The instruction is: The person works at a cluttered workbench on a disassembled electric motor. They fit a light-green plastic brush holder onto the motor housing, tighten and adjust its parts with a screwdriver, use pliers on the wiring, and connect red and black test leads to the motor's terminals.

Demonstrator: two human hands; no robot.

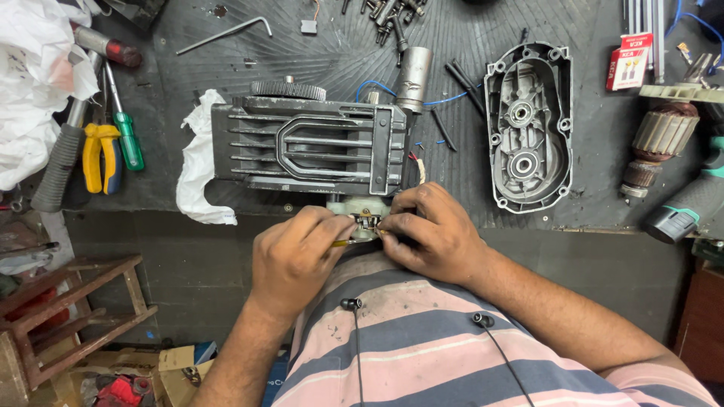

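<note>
The dark ribbed motor housing [309, 147] lies flat on the black rubber bench mat [452, 30], its long axis running left to right across the bench, the toothed gear [287, 90] on its far side and a pale plastic end cap [358, 207] jutting off its near side toward the person. Both hands meet at that cap, just over the mat's front edge.

The left hand [294, 256] comes in from below with the wrist straight and knuckles up, fingers curled tight around a thin yellow-handled tool [341, 243] whose shaft points right, into the small metal fitting [367, 221] on the cap. The right hand [430, 230] reaches in from the other side, forearm angled up from the lower right, fingers bent and pinched narrowly on the same fitting; the fingertips hide exactly what they clasp, so I cannot tell more than that they press against it.

A blue wire [445, 99] loops out from behind the housing past a grey metal cylinder [413, 75]. To the right, well apart, an aluminium gearbox cover [528, 124] lies open side up, showing two bearings. Further right sits a motor armature [658, 143]. On the left are yellow-handled pliers [101, 154], a green screwdriver [127, 132] and a white rag [197, 162] touching the housing's left end.
</note>
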